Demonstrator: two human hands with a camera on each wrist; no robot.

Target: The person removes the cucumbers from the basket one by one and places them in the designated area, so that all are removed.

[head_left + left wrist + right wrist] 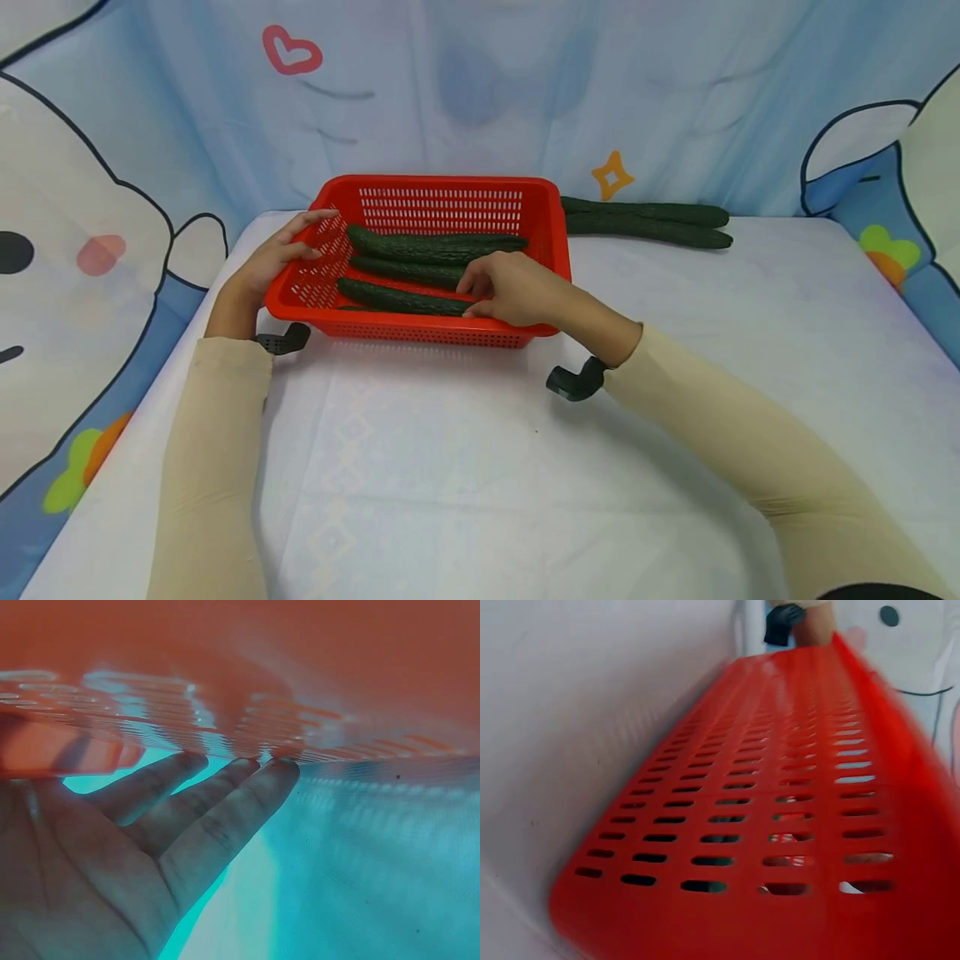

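Long dark green cucumbers lie in a red perforated plastic basket (pixel 420 327). My left hand (pixel 272 258) holds the basket's left end, two digits over the rim; in the left wrist view its other fingers (pixel 225 817) lie outstretched along the outer slotted wall. Reaching over the front right of the basket, my right hand (pixel 517 290) pinches the right end of the front cucumber (pixel 397 297), thumb on the near side. That end is hidden by the hand. Farther back in the basket lie other cucumbers (pixel 427 247). The right wrist view shows mostly the basket's outer wall (pixel 735 817).
Two more long cucumbers (pixel 648 225) lie on the white cloth-covered table (pixel 420 467) beyond the basket's right end. A blue patterned curtain (pixel 480 92) hangs right behind the basket. Dark wrist mounts (pixel 577 382) stick out below both wrists.
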